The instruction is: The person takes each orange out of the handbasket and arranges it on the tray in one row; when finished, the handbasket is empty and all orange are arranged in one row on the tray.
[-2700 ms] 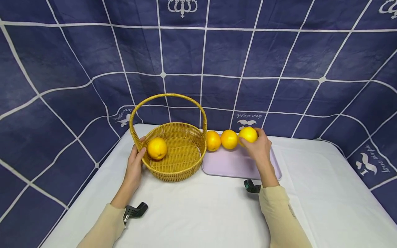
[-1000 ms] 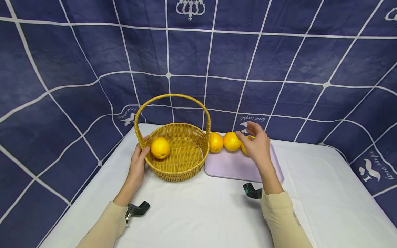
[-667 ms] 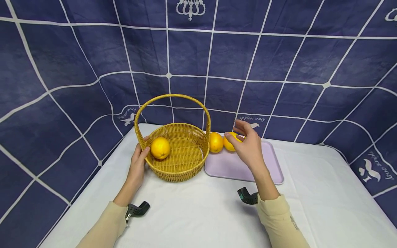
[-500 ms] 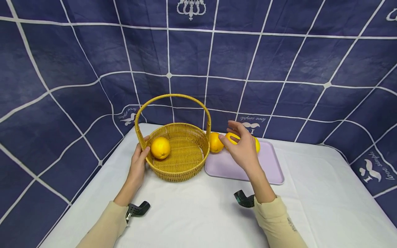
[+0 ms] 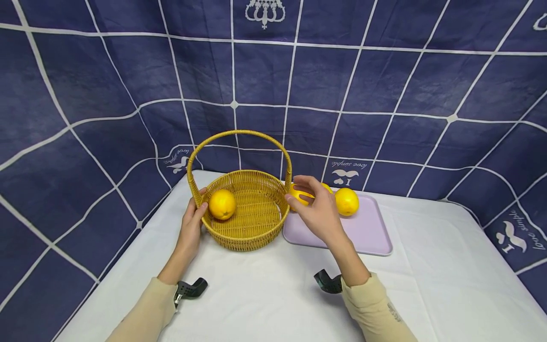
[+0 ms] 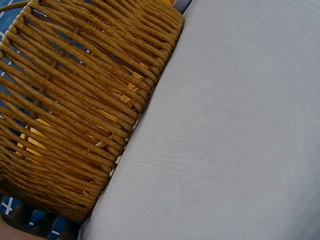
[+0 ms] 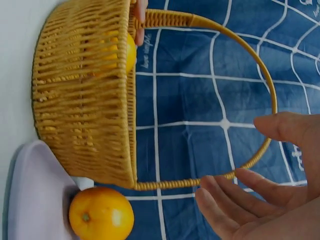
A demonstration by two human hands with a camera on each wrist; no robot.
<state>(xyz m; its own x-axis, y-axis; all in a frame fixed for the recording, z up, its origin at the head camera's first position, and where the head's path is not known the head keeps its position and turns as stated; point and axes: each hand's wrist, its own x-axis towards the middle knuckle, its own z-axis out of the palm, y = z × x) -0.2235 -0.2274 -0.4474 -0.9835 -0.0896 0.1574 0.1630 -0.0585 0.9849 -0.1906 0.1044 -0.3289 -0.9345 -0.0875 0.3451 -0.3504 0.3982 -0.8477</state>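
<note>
My left hand (image 5: 191,228) grips the near left side of a woven basket (image 5: 252,243), its thumb over the rim below the handle. One orange (image 5: 221,204) lies in the basket's left part. My right hand (image 5: 318,212), fingers parted and holding nothing, hovers over the lilac tray (image 5: 369,232), in front of its leftmost orange (image 5: 300,194). Beside that one, the middle orange (image 5: 326,187) is mostly hidden by the hand, and the rightmost orange (image 5: 347,202) shows fully. In the right wrist view one tray orange (image 7: 101,214) sits below the spread fingers.
A white cloth (image 5: 265,294) covers the table. Behind and at both sides hangs a dark blue curtain (image 5: 367,76) with white grid lines. The basket's tall arched handle (image 5: 239,132) rises close left of my right hand. The tray's left edge sits against the basket.
My right hand let go of the rightmost orange, leaving it on the tray, then moved left past the middle orange to the leftmost one. The left hand keeps its grip on the basket.
</note>
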